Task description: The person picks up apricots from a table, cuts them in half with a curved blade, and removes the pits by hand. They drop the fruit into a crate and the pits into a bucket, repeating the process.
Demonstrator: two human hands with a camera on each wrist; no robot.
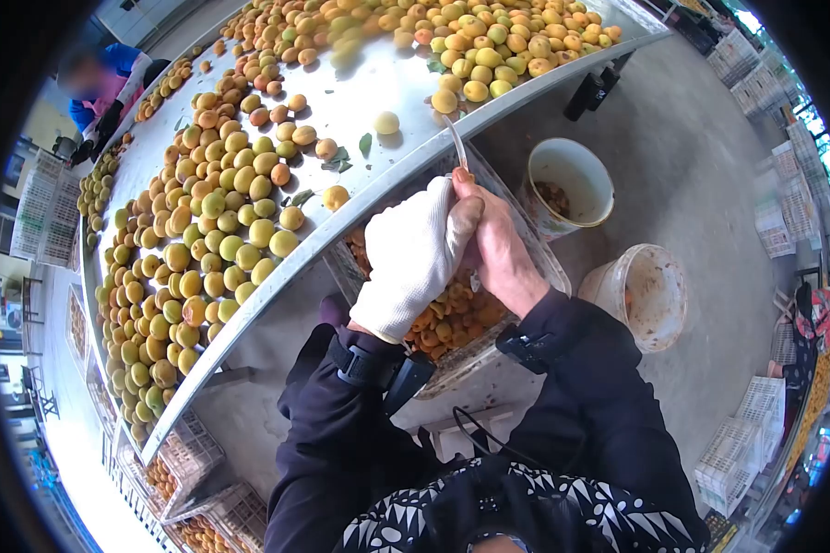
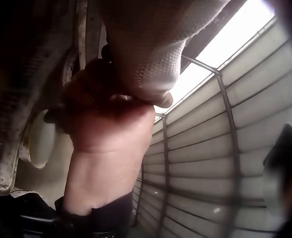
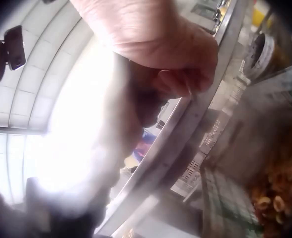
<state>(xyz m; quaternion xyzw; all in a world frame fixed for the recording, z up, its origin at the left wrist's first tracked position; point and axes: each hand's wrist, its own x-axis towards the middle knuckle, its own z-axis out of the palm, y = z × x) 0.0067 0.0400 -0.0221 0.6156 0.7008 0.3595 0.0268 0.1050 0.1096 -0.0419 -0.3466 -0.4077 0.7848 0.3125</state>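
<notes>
My right hand (image 1: 503,240), bare, grips a small knife with a thin curved blade (image 1: 456,143) that points up and away past the thumb. Against it presses my left hand (image 1: 410,253) in a white knit glove, its fingers bent and its thumb stained brown. What lies between the two palms is hidden, so I cannot tell what the left hand holds. Both hands are above a plastic crate (image 1: 555,267) with cut, pitted apricot halves (image 1: 461,323) in it. In the right wrist view, apricot halves (image 3: 279,203) show at the lower right.
A metal table (image 1: 341,221) stands ahead and left, with many whole apricots (image 1: 235,180) and some loose leaves. Two buckets, one with scraps (image 1: 570,180) and one stained (image 1: 659,295), are to the right. Crates (image 1: 742,442) line the sides. Another person (image 1: 106,83) is across the table.
</notes>
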